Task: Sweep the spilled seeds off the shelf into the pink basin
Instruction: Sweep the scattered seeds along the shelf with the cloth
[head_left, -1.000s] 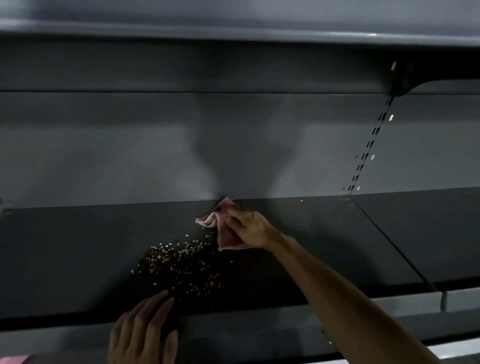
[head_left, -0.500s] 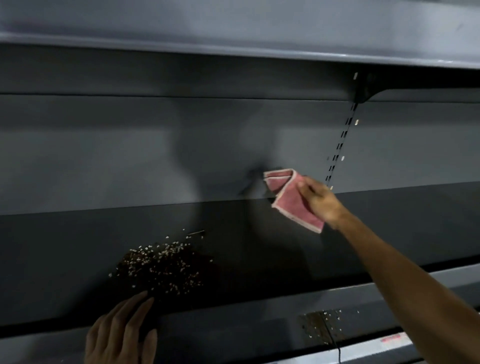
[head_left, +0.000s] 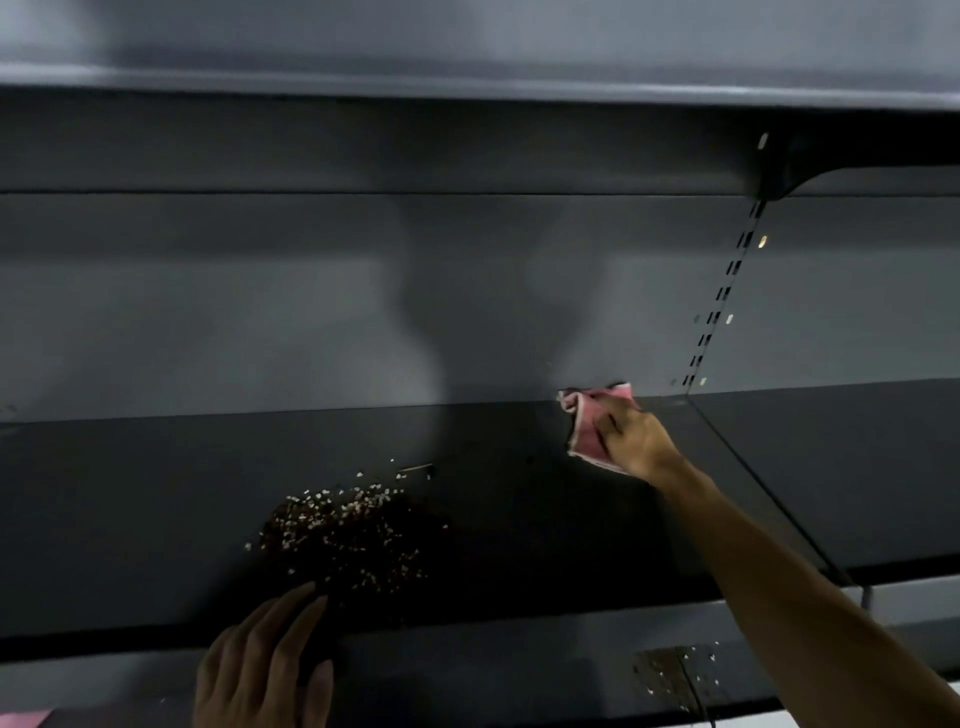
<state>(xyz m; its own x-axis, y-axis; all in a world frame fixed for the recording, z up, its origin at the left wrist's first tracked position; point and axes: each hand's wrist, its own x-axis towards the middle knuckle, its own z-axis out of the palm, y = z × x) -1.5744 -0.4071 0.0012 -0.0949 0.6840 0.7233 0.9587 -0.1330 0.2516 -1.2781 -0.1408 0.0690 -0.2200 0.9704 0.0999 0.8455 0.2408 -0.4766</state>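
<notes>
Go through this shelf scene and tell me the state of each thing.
Spilled pale and brown seeds: piled on the dark metal shelf near its front edge, unswept.
Folded pink cloth: bunched, at the shelf's back.
Right hand: grips the cloth.
Left hand: fingers straight, at the front edge.

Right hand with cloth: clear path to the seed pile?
Probably yes. Only bare shelf lies between the cloth in the right hand and the seed pile; left hand sits at the front edge.

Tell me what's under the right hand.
A folded pink cloth, gripped by the right hand on the dark shelf near the back wall. Whatever lies beneath the cloth is covered.
</notes>
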